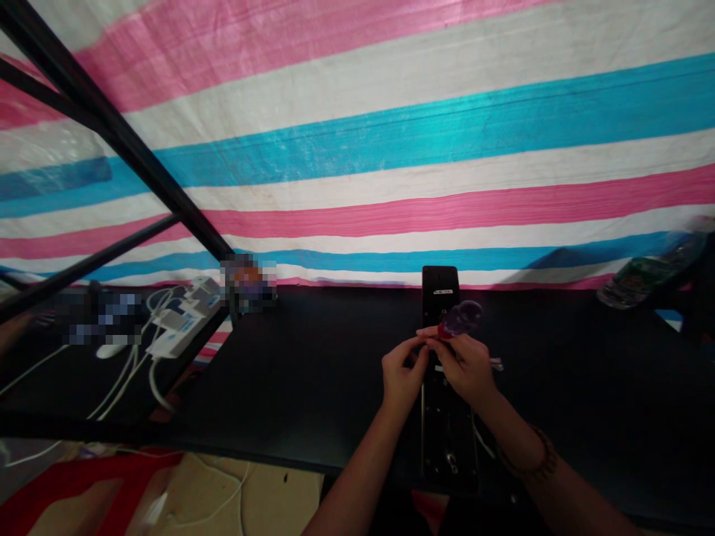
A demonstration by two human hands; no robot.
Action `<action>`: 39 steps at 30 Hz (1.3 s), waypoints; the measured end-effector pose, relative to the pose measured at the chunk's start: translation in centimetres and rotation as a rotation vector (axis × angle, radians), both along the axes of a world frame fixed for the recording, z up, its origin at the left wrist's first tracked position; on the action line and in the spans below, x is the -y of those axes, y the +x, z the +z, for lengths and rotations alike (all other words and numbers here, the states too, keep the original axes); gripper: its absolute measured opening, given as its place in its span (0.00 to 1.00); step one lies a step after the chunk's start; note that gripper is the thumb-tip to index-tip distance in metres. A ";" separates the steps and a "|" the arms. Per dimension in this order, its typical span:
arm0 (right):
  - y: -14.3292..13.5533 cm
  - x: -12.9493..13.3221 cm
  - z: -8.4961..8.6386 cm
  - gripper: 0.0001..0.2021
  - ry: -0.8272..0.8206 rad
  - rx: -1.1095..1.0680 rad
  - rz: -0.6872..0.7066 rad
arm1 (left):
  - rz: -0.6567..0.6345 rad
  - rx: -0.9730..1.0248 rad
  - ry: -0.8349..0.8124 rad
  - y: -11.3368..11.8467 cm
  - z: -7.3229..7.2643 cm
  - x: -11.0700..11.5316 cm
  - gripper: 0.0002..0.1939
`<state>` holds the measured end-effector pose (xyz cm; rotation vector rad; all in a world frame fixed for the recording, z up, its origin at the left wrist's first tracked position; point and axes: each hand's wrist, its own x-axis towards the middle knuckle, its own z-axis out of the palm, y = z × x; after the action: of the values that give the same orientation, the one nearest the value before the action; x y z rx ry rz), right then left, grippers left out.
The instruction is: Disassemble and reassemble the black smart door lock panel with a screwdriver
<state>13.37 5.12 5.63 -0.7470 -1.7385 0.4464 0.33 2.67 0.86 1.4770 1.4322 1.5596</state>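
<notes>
Head view: a person's two bare hands meet above a long black panel (450,439), which lies lengthwise on the dark table (313,372), its far end near the striped sheet (357,164). The purple-handled tool (462,317) lies at the far side of the right fingers, its red collar beside them and its rounded handle tilted away to the right. The right hand (471,366) is closed around the tool, with thumb and forefinger drawn together; the grip itself is partly hidden. The left hand (401,376) has its thumb and forefinger curled nearly together, the tips at those of the right hand; whether they pinch some small part cannot be told. A pale item (496,364) shows just beside the right hand's outer edge. A beaded bracelet (544,455) circles the right wrist. To the left are a white power strip (179,331) and cables; a clear bottle (628,283) leans at the right.
</notes>
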 end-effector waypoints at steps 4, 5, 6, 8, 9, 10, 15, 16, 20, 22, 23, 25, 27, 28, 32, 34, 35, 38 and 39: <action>0.0 0.0 0.1 0.11 -0.017 -0.011 0.009 | 0.000 0.004 -0.008 0.0 -0.2 0.0 0.13; 0.0 0.0 -0.1 0.11 -0.034 -0.025 -0.003 | -0.003 0.004 -0.009 0.0 -0.1 0.0 0.13; 0.1 -0.1 -0.3 0.10 -0.053 -0.039 -0.019 | -0.007 0.005 -0.010 0.1 -0.1 0.0 0.13; 0.1 -0.2 -0.6 0.07 -0.081 -0.051 -0.052 | -0.010 0.003 -0.009 0.1 0.0 0.0 0.13; 0.1 -0.2 -0.7 0.06 -0.088 -0.050 -0.063 | -0.009 0.003 -0.008 0.1 0.0 0.0 0.13; 0.1 -0.3 -0.7 0.06 -0.088 -0.047 -0.066 | -0.007 0.002 -0.008 0.0 0.0 0.0 0.12; 0.1 -0.2 -0.2 0.06 -0.040 -0.089 -0.057 | 0.000 -0.001 -0.009 0.1 -0.2 0.0 0.12; 0.1 -0.2 -0.1 0.06 -0.035 -0.089 -0.061 | 0.001 -0.001 -0.009 0.1 -0.3 -0.1 0.13; 0.1 -0.1 -0.2 0.04 -0.050 -0.099 -0.067 | 0.005 0.001 -0.005 0.1 -0.5 -0.1 0.13; 0.0 0.0 -0.1 0.03 -0.042 -0.100 -0.064 | 0.006 0.002 -0.002 0.1 -0.4 -0.1 0.13; 0.0 0.0 0.1 0.04 -0.032 -0.090 -0.056 | 0.004 0.002 -0.002 0.1 -0.3 -0.1 0.13; 0.0 0.2 0.4 0.05 -0.008 -0.052 -0.035 | 0.001 0.004 -0.002 0.1 -0.2 -0.1 0.13; 0.0 0.3 0.7 0.07 0.027 -0.031 -0.027 | -0.005 0.006 -0.003 0.1 0.0 0.0 0.13; 0.0 0.3 0.7 0.07 0.041 -0.027 -0.030 | -0.008 0.007 -0.003 0.1 0.0 0.0 0.13; 0.2 0.3 0.4 0.08 0.073 -0.039 -0.065 | -0.017 0.009 0.000 0.0 0.2 0.0 0.13; 0.3 0.2 0.1 0.08 0.072 -0.048 -0.075 | -0.016 0.010 0.003 0.0 0.2 0.0 0.12; 0.4 0.2 0.0 0.08 0.072 -0.048 -0.079 | -0.014 0.011 0.004 0.0 0.3 0.0 0.12; 0.5 0.1 -0.2 0.07 0.094 -0.037 -0.085 | -0.010 0.011 0.002 0.1 0.2 0.0 0.12; 0.5 0.1 -0.2 0.07 0.104 -0.034 -0.089 | -0.009 0.010 0.000 0.1 0.2 0.0 0.12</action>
<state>13.91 5.02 5.42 -0.7350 -1.6764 0.3043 0.42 2.66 1.07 1.4722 1.4173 1.5596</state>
